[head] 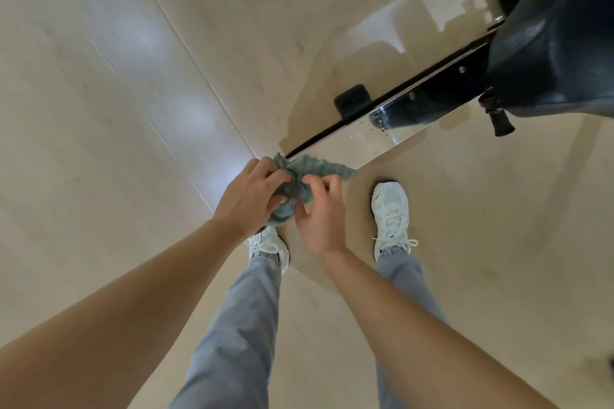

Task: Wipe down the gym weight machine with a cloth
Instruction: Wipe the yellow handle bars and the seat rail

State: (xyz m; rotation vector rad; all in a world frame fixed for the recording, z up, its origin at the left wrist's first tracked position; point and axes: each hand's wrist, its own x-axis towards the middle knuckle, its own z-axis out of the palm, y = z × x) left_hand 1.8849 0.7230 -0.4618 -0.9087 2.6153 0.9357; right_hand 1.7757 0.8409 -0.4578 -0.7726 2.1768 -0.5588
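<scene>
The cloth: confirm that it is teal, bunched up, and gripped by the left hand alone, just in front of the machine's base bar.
Wrong on one point: not the left hand alone. In the head view the left hand and the right hand both grip the cloth, teal and bunched up, just in front of the machine's base bar.

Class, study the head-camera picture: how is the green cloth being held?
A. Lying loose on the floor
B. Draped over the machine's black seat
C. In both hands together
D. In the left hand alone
C: the left hand and the right hand both grip the bunched cloth.
</scene>
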